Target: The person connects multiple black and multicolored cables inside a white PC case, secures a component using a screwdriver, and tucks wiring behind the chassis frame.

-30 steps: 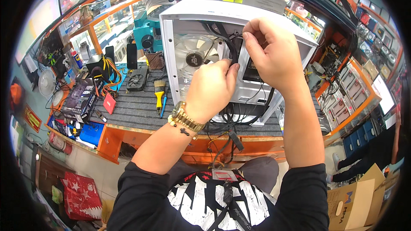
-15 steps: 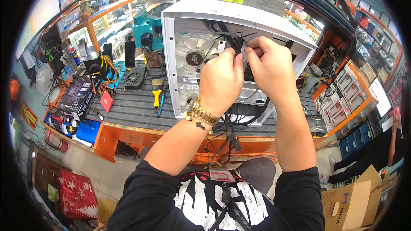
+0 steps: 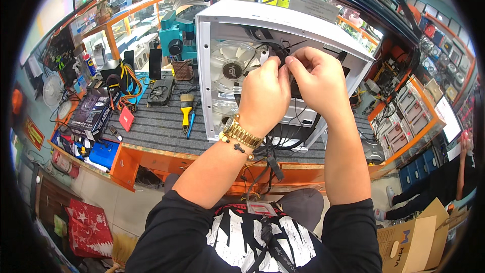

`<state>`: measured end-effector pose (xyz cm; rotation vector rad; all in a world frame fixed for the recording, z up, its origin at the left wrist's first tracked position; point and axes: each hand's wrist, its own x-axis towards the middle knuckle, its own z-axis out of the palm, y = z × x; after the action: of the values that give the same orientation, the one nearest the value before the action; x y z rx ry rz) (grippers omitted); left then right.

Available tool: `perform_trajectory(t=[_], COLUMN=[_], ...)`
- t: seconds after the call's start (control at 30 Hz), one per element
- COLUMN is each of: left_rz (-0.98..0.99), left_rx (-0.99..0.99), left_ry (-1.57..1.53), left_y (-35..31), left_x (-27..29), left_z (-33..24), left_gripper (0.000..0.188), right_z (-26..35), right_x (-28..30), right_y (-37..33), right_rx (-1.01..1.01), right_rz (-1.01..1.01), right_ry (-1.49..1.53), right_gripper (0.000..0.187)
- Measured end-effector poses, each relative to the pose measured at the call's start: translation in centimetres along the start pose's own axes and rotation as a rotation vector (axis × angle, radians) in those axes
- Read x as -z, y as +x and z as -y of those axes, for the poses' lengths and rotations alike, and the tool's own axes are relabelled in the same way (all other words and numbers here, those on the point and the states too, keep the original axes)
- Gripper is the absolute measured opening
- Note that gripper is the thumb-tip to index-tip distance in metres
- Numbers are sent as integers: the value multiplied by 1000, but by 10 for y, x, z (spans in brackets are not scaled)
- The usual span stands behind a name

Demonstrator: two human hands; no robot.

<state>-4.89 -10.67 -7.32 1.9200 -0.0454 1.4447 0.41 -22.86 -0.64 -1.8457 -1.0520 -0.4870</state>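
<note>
A white computer case [image 3: 283, 16] stands on the bench before me, its open side facing me. Inside it, clear-bladed fans [image 3: 233, 70] sit along the left, one above the other. My left hand [image 3: 264, 93] and my right hand [image 3: 319, 85] meet at the upper middle of the case, fingertips pinched close together on a bundle of black cables [image 3: 278, 50]. Thin dark ends poke out above the fingers; whether one is a cable tie, I cannot tell. More black cables [image 3: 273, 164] hang below my hands, over the bench's front edge.
Left of the case lie a yellow-handled brush [image 3: 186, 114], a blue pen-like tool [image 3: 191, 125], a graphics card [image 3: 160, 92], a red box [image 3: 127, 118] and a dark motherboard box [image 3: 92, 114]. An orange-framed rack [image 3: 408, 116] stands right. A cardboard box [image 3: 411, 242] is on the floor.
Both hands stay pinched at the cable bundle, with only a slight shift of the fingers. The whole view has moved a little, so the case appears slightly farther right.
</note>
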Motion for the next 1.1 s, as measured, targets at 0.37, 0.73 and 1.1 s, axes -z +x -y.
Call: perform_trajectory(t=[0.37,0.73,1.1], left_rz=[83,-54,-284], left_rx=[44,496,452], left_ry=[-76,-757,-748], left_y=[-4,-7,-6], left_x=[0,-4,-20], left_z=[-1,-3,-4], left_gripper=[27,17,17], right_z=[6,9,14], right_x=[-5,-2,4], right_y=[4,4,4], right_rx=[104,-29,-219], right_rz=[-67,18,82], right_ry=[-67,2,160], right_gripper=[19,16,19])
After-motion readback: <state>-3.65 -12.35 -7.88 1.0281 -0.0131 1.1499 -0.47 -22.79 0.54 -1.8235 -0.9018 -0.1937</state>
